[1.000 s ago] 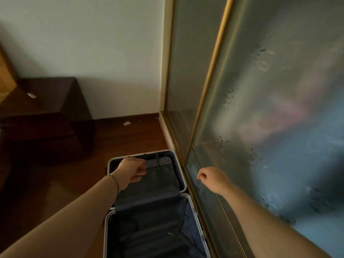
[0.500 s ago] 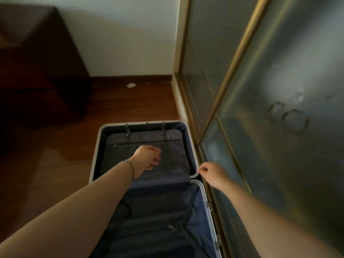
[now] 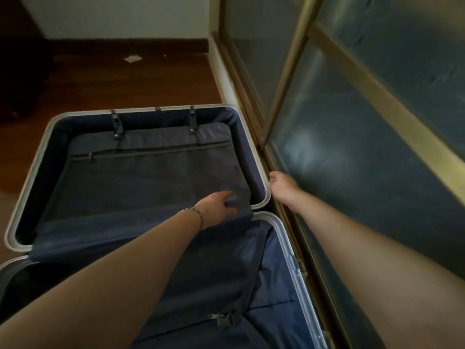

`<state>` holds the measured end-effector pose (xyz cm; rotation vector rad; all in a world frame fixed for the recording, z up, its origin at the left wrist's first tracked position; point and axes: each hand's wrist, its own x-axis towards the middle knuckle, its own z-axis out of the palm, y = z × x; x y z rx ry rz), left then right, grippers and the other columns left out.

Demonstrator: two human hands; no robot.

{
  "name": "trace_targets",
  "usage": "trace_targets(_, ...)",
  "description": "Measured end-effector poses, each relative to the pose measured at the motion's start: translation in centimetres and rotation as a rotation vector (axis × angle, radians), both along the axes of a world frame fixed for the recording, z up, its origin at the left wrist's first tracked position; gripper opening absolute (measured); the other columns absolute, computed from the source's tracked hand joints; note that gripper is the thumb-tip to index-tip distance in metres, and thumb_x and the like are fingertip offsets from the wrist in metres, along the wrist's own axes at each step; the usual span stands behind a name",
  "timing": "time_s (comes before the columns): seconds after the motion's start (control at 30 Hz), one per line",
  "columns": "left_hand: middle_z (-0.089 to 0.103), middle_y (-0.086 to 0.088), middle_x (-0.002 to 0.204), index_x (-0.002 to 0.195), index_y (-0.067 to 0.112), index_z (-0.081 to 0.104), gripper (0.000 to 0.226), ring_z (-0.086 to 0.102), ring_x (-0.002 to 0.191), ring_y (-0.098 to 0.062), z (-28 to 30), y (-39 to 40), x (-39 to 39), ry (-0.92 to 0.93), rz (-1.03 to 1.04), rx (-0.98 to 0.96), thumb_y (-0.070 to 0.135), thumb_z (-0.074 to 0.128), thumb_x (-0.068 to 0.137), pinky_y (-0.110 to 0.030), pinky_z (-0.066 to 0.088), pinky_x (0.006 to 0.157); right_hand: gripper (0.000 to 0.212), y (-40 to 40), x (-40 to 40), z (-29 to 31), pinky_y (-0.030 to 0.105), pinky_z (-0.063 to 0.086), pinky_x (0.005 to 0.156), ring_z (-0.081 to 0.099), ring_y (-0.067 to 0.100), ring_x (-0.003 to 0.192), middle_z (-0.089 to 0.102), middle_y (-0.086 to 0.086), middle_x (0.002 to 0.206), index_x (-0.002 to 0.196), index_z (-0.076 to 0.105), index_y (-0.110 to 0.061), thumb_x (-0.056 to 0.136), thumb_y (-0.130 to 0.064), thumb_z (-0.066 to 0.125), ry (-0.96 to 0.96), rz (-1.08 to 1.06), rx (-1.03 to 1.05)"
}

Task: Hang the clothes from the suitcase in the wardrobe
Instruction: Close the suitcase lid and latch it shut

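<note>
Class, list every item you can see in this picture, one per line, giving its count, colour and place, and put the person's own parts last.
suitcase: one, silver rim, navy lining, lying open on the floor beside the wardrobe.
divider panel: one, dark grey-blue, zipped, in the far half.
buckle strap: one, dark, across the near half.
wardrobe doors: two panels, frosted glass, gold frames, right.
paper scrap: one, white, far floor.
bracelet: one, metal, left wrist.
left hand: one, on the divider panel's corner.
right hand: one, by the suitcase rim.

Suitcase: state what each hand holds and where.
Left hand grips the near right corner of the divider panel. Right hand is at the suitcase rim; its grip cannot be told.
</note>
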<state>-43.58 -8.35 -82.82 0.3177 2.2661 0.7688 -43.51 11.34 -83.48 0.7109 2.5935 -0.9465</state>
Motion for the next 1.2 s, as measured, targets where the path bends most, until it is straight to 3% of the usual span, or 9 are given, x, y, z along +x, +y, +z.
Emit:
trace_targets(0.17, 0.036, -0.004, 0.150, 0.150, 0.026, 0.024, 0.082, 0.039, 0.134, -0.026, -4.4, 1.0, -1.7, 0.124, -0.280, -0.170, 0.043, 0.069, 0.083, -0.039, 0.034, 0.112, 0.047, -0.3, -3.4, -3.2, 0.039, 0.036, 0.107, 0.041, 0.033, 0.133, 0.041, 0.015, 0.146, 0.144, 0.034, -0.006, 0.100, -0.019, 0.045, 0.036, -0.016, 0.021)
trace_targets(0.3, 0.044, -0.006, 0.145, 0.147, 0.024, 0.035, 0.065, 0.045, 0.129, -0.027, -5.7, 1.4, -1.4, 0.183, -0.370, -0.138, 0.033, 0.063, 0.089, -0.033, 0.036, 0.107, 0.041, -0.5, -6.1, -4.9, 0.042, 0.044, 0.101, 0.052, 0.036, 0.121, 0.052, 0.018, 0.136, 0.133, 0.048, -0.004, 0.096, -0.020, 0.051, 0.105, 0.011, 0.087)
trace_targets(0.5, 0.054, -0.007, 0.134, 0.138, 0.020, 0.043, 0.045, 0.051, 0.121, -0.026, -5.7, 0.6, -0.6, 0.254, -0.368, -0.155, 0.025, 0.054, 0.095, -0.035, 0.041, 0.099, 0.038, -2.1, -6.8, -5.9, 0.042, 0.043, 0.101, 0.048, 0.036, 0.126, 0.050, 0.015, 0.138, 0.135, 0.048, -0.006, 0.098, -0.011, 0.042, 0.147, -0.071, 0.206)
trace_targets(0.7, 0.053, -0.007, 0.135, 0.140, 0.022, 0.041, 0.050, 0.052, 0.120, -0.026, -5.7, -1.9, -1.2, 0.165, -0.340, -0.177, 0.027, 0.057, 0.093, -0.034, 0.042, 0.100, 0.035, -3.6, -8.3, -5.8, 0.038, 0.045, 0.095, 0.053, 0.036, 0.120, 0.056, 0.017, 0.131, 0.129, 0.053, -0.003, 0.096, -0.016, 0.051, 0.144, -0.005, 0.183)
trace_targets(0.8, 0.052, -0.007, 0.135, 0.136, 0.019, 0.042, 0.056, 0.052, 0.120, -0.026, -5.2, -1.6, -1.4, 0.123, -0.333, -0.198, 0.041, 0.062, 0.088, -0.033, 0.040, 0.097, 0.042, -4.3, -9.6, -5.3, 0.040, 0.044, 0.097, 0.051, 0.038, 0.122, 0.052, 0.020, 0.134, 0.131, 0.049, 0.001, 0.096, -0.023, 0.054, 0.089, 0.021, 0.135)
trace_targets(0.9, 0.041, -0.002, 0.145, 0.141, 0.024, 0.035, 0.067, 0.040, 0.132, -0.028, -5.2, 0.9, -1.5, 0.224, -0.274, -0.192, 0.059, 0.053, 0.086, -0.054, 0.033, 0.106, 0.049, -4.8, -11.5, -5.2, 0.040, 0.042, 0.098, 0.049, 0.039, 0.124, 0.049, 0.022, 0.137, 0.134, 0.045, 0.004, 0.096, -0.026, 0.056, 0.087, -0.012, 0.043)
trace_targets(0.97, 0.032, 0.000, 0.152, 0.146, 0.028, 0.027, 0.058, 0.028, 0.140, -0.027, -5.5, 3.0, -1.1, 0.259, -0.251, -0.125, 0.046, 0.048, 0.095, -0.065, 0.022, 0.107, 0.051, -5.0, -12.9, -5.4, 0.039, 0.042, 0.098, 0.049, 0.039, 0.124, 0.049, 0.023, 0.137, 0.133, 0.045, 0.006, 0.095, -0.025, 0.057, 0.116, -0.034, -0.009)
trace_targets(1.03, 0.040, -0.003, 0.146, 0.142, 0.029, 0.034, 0.050, 0.033, 0.136, -0.028, -6.1, 4.6, -0.5, 0.253, -0.232, -0.135, 0.032, 0.052, 0.095, -0.067, 0.022, 0.105, 0.049, -5.1, -14.0, -5.7, 0.039, 0.042, 0.097, 0.049, 0.039, 0.123, 0.050, 0.023, 0.135, 0.132, 0.047, 0.007, 0.095, -0.024, 0.057, 0.139, -0.057, -0.043)
trace_targets(1.2, 0.060, -0.006, 0.121, 0.127, 0.026, 0.052, 0.044, 0.051, 0.118, -0.027, -7.3, 6.0, 0.1, 0.283, -0.086, -0.251, 0.013, 0.060, 0.086, -0.056, 0.032, 0.101, 0.044, -4.9, -15.8, -6.8, 0.041, 0.039, 0.099, 0.047, 0.038, 0.124, 0.049, 0.024, 0.135, 0.132, 0.044, 0.009, 0.096, -0.015, 0.054, 0.150, -0.159, -0.137)
